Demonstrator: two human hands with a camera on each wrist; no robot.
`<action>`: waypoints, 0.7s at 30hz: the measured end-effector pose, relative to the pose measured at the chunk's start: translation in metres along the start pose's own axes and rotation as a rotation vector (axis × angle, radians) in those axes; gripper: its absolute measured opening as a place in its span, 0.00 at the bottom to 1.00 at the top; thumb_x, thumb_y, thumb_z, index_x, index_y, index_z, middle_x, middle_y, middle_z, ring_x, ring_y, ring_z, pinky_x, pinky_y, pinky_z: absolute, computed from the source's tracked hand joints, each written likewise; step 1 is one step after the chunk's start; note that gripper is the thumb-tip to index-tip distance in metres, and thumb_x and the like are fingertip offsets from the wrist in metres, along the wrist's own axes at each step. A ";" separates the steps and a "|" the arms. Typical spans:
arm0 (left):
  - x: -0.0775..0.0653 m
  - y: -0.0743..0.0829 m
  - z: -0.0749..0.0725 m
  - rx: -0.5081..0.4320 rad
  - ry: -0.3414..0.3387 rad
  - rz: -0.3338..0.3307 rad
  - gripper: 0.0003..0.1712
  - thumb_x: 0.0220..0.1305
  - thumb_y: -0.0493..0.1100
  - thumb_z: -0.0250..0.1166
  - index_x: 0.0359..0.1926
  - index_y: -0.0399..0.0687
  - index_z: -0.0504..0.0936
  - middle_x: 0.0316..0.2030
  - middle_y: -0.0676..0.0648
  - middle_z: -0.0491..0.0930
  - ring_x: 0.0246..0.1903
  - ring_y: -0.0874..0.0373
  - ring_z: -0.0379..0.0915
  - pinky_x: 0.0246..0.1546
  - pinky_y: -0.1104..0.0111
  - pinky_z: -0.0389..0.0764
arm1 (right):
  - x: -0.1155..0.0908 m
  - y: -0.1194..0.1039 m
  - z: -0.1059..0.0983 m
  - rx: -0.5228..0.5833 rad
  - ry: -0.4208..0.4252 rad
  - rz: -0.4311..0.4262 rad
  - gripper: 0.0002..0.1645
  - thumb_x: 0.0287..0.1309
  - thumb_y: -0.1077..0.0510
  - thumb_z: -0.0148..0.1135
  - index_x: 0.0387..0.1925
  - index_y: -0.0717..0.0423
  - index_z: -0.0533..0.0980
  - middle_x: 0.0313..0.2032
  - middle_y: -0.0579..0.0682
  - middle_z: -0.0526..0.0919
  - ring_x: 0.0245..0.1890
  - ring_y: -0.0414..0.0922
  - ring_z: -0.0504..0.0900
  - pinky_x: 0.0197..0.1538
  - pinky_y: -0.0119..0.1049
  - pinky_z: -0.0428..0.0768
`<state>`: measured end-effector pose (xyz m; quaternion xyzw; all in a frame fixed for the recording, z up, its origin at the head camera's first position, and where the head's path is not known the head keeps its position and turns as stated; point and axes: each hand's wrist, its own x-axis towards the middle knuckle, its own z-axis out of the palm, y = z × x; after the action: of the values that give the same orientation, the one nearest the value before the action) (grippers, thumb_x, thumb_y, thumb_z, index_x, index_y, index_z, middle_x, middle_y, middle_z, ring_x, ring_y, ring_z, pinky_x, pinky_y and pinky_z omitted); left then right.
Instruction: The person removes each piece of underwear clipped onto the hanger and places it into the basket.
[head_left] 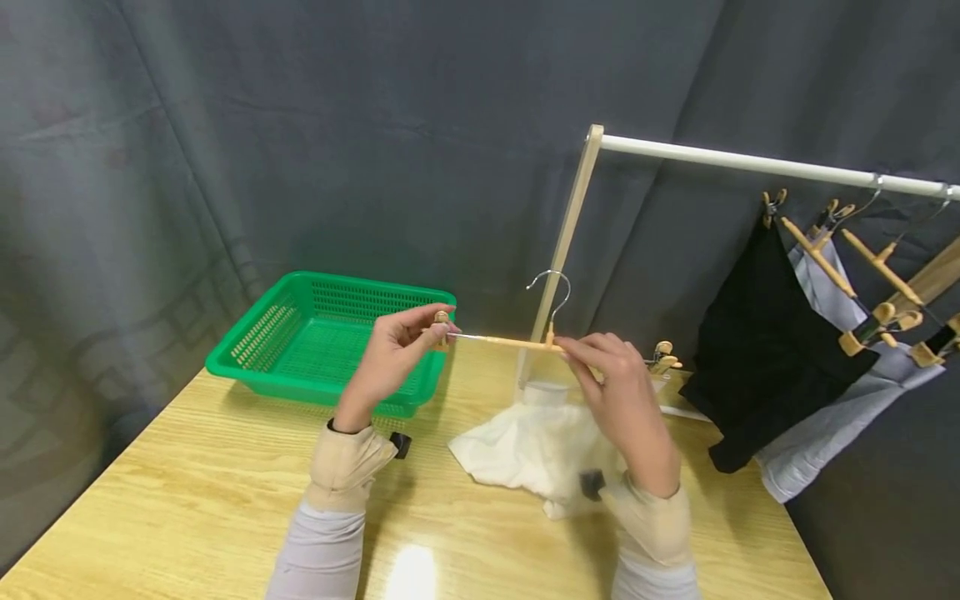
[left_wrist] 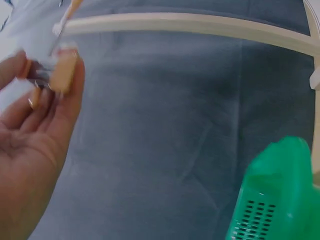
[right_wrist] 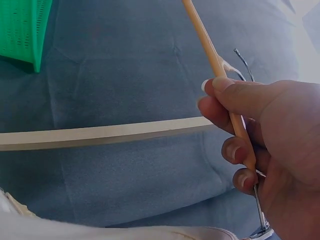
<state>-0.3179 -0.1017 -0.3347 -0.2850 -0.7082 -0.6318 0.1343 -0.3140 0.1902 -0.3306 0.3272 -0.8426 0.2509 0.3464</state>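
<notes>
A clip hanger (head_left: 517,342) with a wooden bar and metal hook is held up level over the table between both hands. My left hand (head_left: 386,358) pinches the wooden clip (left_wrist: 63,74) at its left end, thumb on one side and fingers on the other. On the bar just right of the hook, my right hand (head_left: 618,383) grips with thumb and curled fingers. The other clip (head_left: 663,354) shows beyond that hand. Crumpled white cloth (head_left: 517,454) lies on the table below, partly behind the right hand and wrist.
A green basket (head_left: 330,387) stands at the left back of the wooden table (head_left: 187,492). To the right, a rack with a white rail (head_left: 720,158) and wooden post (head_left: 577,200) carries black shorts (head_left: 750,342) and a grey garment (head_left: 817,429) on clip hangers.
</notes>
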 end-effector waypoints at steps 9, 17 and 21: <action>-0.002 0.006 0.008 0.229 0.072 0.109 0.19 0.67 0.39 0.56 0.58 0.44 0.74 0.51 0.45 0.75 0.45 0.53 0.74 0.44 0.64 0.77 | -0.002 -0.002 -0.002 -0.039 0.001 0.014 0.17 0.48 0.64 0.69 0.44 0.53 0.83 0.28 0.46 0.82 0.26 0.40 0.70 0.30 0.33 0.64; -0.002 0.006 0.026 0.539 0.200 0.420 0.11 0.62 0.36 0.61 0.46 0.44 0.83 0.55 0.43 0.72 0.52 0.52 0.69 0.43 0.64 0.74 | -0.005 -0.005 0.002 -0.039 -0.007 0.007 0.15 0.50 0.62 0.69 0.43 0.52 0.83 0.28 0.45 0.81 0.26 0.42 0.71 0.29 0.33 0.62; 0.002 0.007 0.042 0.635 0.152 0.532 0.13 0.59 0.32 0.62 0.45 0.42 0.83 0.51 0.42 0.75 0.58 0.47 0.64 0.56 0.62 0.68 | -0.001 -0.004 0.005 -0.044 0.001 -0.008 0.14 0.52 0.60 0.67 0.43 0.52 0.83 0.29 0.45 0.82 0.26 0.42 0.71 0.29 0.33 0.62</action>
<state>-0.3083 -0.0597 -0.3347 -0.3548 -0.7576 -0.3448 0.4257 -0.3126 0.1844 -0.3335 0.3226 -0.8465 0.2310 0.3550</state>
